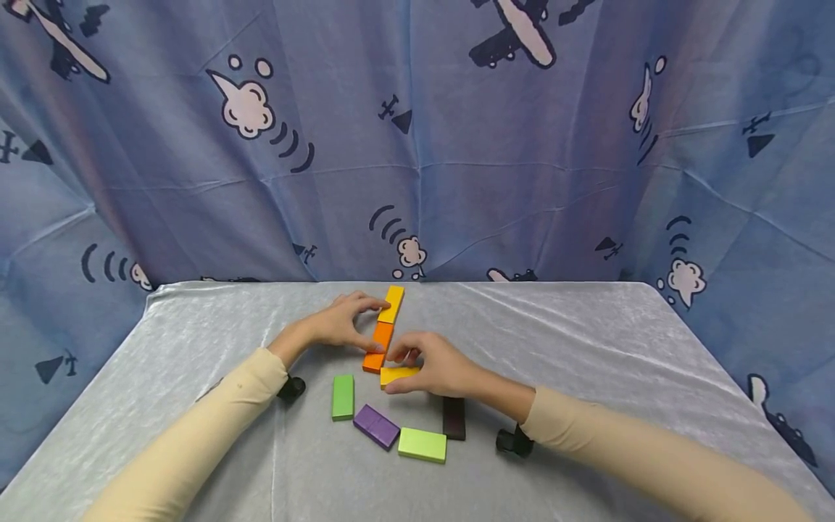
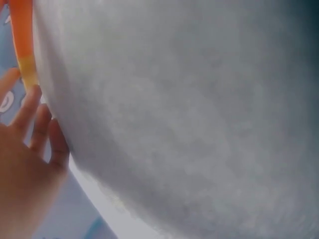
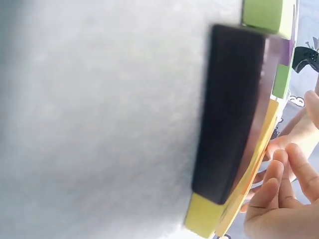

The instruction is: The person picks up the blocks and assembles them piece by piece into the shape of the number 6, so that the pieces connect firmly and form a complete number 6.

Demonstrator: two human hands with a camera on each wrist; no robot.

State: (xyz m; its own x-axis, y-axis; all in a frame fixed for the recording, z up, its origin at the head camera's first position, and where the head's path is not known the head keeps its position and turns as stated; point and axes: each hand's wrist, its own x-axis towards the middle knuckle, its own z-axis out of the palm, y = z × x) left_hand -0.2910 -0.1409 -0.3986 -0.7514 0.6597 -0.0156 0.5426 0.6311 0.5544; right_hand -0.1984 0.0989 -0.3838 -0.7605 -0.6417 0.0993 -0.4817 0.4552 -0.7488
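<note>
My left hand [image 1: 339,320] spans a line of blocks with thumb and fingers spread. Its thumb lies by the lower orange block [image 1: 372,364], under a second orange block [image 1: 382,335]; a fingertip reaches the far yellow block [image 1: 394,299]. Over the near yellow block [image 1: 399,375] my right hand [image 1: 443,366] hangs with bent fingers, thumb along the near side and fingertips on the far side. In the right wrist view a gap separates thumb and fingers [image 3: 266,194]; contact with that block is unclear. The right hand partly covers a dark brown block [image 1: 454,420].
Nearer me lie a green block [image 1: 343,397], a purple block [image 1: 376,426] and a lime green block [image 1: 422,444], which curve toward the dark block. A grey cloth [image 1: 587,348] covers the table. Behind it hangs a blue patterned curtain [image 1: 489,203].
</note>
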